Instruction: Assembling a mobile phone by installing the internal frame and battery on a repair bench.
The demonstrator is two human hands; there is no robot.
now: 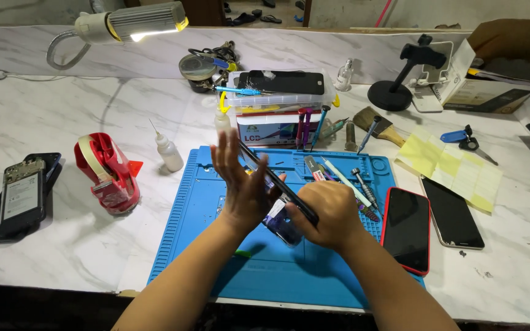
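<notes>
**Both hands on a dark phone above the blue repair mat**

At the far left of the marble table, opened phones lie stacked, back parts showing. Beside them stands a red tape dispenser, then a small white dropper bottle. Over the blue repair mat, the left hand is spread flat, fingers apart, its palm pressed against one face of a dark phone held tilted on edge. The right hand is curled shut around the phone's lower end. Behind the hands, screwdrivers lie on the mat's tray. Just right of the mat rest a red-cased phone and a black phone, screens up, with yellow paper sheets beyond.
</notes>
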